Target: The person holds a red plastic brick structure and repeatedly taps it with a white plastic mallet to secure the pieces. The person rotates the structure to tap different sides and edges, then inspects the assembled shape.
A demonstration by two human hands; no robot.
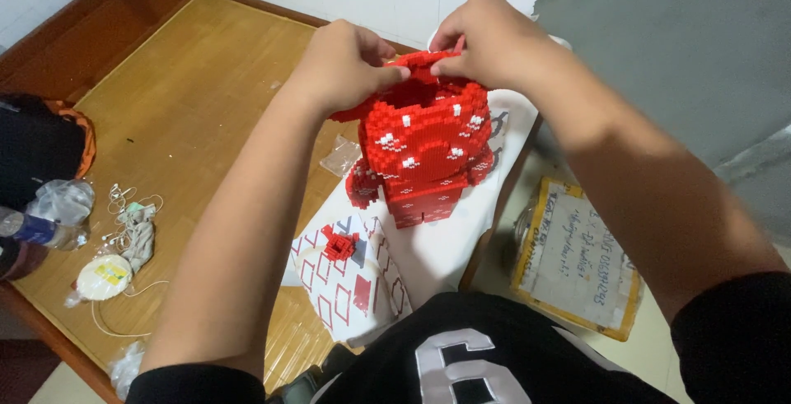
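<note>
A red figure built of tiny bricks (424,153), dotted with white marks, stands on a white sheet (449,247) at the edge of a wooden bed frame. Its top is open and hollow. My left hand (346,62) pinches the top rim on the left side. My right hand (486,42) pinches the same rim at the back right. A small red brick cluster (339,243) lies on a white box with a red pattern (350,284), just in front of the figure.
A clear plastic bag (339,155) lies left of the figure. At the far left are a white earphone cable (124,198), a round white lid (104,276), a plastic bottle (37,231) and a dark bag (37,153). A taped cardboard parcel (577,260) lies on the floor at right.
</note>
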